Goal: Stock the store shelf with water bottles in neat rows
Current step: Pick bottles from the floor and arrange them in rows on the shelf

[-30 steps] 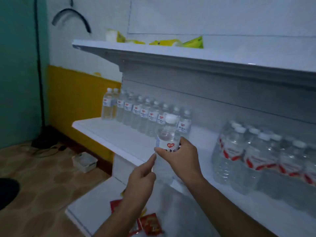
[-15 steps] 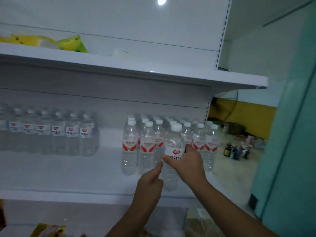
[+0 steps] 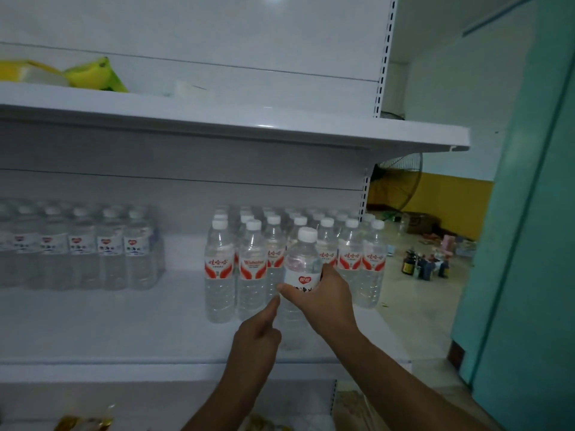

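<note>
Clear plastic, white-capped, the water bottle (image 3: pixel 301 269) is clamped at its label by the right hand (image 3: pixel 323 301), thumb across the front and fingers curled round the far side; the left hand (image 3: pixel 256 334) holds nothing, its forefinger stretched up so the tip is at or just beside the bottle's lower left flank, other fingers loosely folded. A second ago the view faced the left-hand row of bottles with this bottle held in front of it; since then the view has swung right and the bottle has come to the front of the right-hand block of bottles (image 3: pixel 292 253), where it stands upright over the middle shelf (image 3: pixel 124 331), in the gap of the front row between two labelled bottles. I judge it is being set into that gap, though whether its base already rests on the shelf cannot be told. Its label shows a red heart mark above dark characters too blurred to read, matching the left group of bottles (image 3: pixel 93 247); the right block instead wears red-and-white labels, one reading roughly "Wahaha", so it looks mismatched here
</note>
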Demonstrator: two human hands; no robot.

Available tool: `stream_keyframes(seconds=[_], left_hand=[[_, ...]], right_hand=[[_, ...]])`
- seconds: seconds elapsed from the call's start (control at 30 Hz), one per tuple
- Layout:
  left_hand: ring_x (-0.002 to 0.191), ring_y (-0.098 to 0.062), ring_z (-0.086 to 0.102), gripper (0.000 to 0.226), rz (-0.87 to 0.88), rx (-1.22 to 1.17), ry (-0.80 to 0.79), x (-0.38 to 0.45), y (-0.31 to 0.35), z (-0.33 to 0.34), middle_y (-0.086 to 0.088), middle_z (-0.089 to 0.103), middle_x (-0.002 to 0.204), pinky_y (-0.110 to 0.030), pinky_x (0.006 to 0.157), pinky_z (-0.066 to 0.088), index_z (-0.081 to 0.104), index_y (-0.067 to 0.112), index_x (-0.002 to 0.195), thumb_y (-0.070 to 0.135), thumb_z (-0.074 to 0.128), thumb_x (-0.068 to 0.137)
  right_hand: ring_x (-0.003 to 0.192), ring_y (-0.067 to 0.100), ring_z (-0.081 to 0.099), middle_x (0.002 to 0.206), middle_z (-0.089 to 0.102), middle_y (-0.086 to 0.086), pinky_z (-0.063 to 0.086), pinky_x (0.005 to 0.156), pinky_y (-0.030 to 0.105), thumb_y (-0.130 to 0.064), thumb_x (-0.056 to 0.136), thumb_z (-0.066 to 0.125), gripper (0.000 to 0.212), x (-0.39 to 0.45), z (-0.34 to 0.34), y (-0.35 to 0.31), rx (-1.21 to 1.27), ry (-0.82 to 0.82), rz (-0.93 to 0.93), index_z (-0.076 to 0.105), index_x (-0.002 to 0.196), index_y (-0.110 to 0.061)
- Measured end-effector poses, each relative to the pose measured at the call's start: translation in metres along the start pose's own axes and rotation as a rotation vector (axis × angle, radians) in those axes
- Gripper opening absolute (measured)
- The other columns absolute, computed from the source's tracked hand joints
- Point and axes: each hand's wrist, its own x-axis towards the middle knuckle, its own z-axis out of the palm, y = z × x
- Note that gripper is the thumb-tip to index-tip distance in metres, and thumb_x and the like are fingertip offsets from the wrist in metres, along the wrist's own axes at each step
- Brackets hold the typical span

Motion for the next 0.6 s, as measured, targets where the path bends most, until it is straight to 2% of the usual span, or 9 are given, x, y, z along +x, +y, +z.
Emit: stream_keyframes(seconds=[0.1, 0.23, 0.37, 0.47, 0.6], left_hand=[[0.115, -0.006, 0.050, 0.061, -0.026, -0.020, 0.061, -0.003, -0.004, -0.029, 0.004, 0.047, 0.143, -0.017, 0.085, 0.039, 0.047, 0.026, 0.139, -0.007, 0.040, 0.088], [0.114, -0.004, 0.053, 0.062, -0.057, 0.029, 0.158, -0.013, -0.010, -0.077, 0.006, 0.052, 0.138, -0.017, 0.087, 0.040, 0.047, 0.025, 0.139, -0.007, 0.040, 0.086], [0.105, 0.009, 0.056, 0.066, -0.079, 0.069, 0.262, -0.030, -0.015, -0.134, 0.018, 0.061, 0.124, -0.014, 0.084, 0.044, 0.053, 0.030, 0.134, -0.009, 0.040, 0.082], [0.105, 0.005, 0.059, 0.066, -0.118, 0.052, 0.384, -0.043, -0.019, -0.181, 0.025, 0.067, 0.110, -0.024, 0.092, 0.049, 0.058, 0.033, 0.129, -0.009, 0.041, 0.081], [0.111, 0.000, 0.057, 0.065, -0.165, 0.072, 0.502, -0.058, -0.023, -0.252, 0.016, 0.062, 0.123, -0.025, 0.095, 0.046, 0.052, 0.032, 0.134, -0.003, 0.041, 0.081]], right_hand=[[0.081, -0.001, 0.066, 0.090, 0.068, -0.014, 0.055, 0.068, 0.021, -0.045, 0.064, 0.087, 0.049, 0.002, 0.030, -0.010, 0.066, -0.040, -0.034, 0.060, 0.102, -0.032], [0.082, 0.003, 0.067, 0.090, 0.070, -0.012, 0.058, 0.072, 0.031, -0.053, 0.059, 0.085, 0.052, -0.001, 0.080, -0.032, 0.145, -0.113, -0.044, 0.061, 0.100, -0.031], [0.082, 0.004, 0.066, 0.091, 0.068, -0.011, 0.057, 0.072, 0.030, -0.057, 0.056, 0.085, 0.061, -0.011, 0.139, -0.067, 0.197, -0.215, -0.068, 0.059, 0.101, -0.026], [0.084, 0.010, 0.064, 0.093, 0.064, -0.008, 0.055, 0.072, 0.032, -0.062, 0.053, 0.085, 0.066, -0.019, 0.185, -0.106, 0.171, -0.322, -0.090, 0.053, 0.097, -0.025], [0.094, 0.012, 0.064, 0.104, 0.062, -0.009, 0.055, 0.078, 0.033, -0.068, 0.047, 0.079, 0.078, -0.032, 0.251, -0.160, 0.219, -0.439, -0.148, 0.052, 0.108, -0.028]])
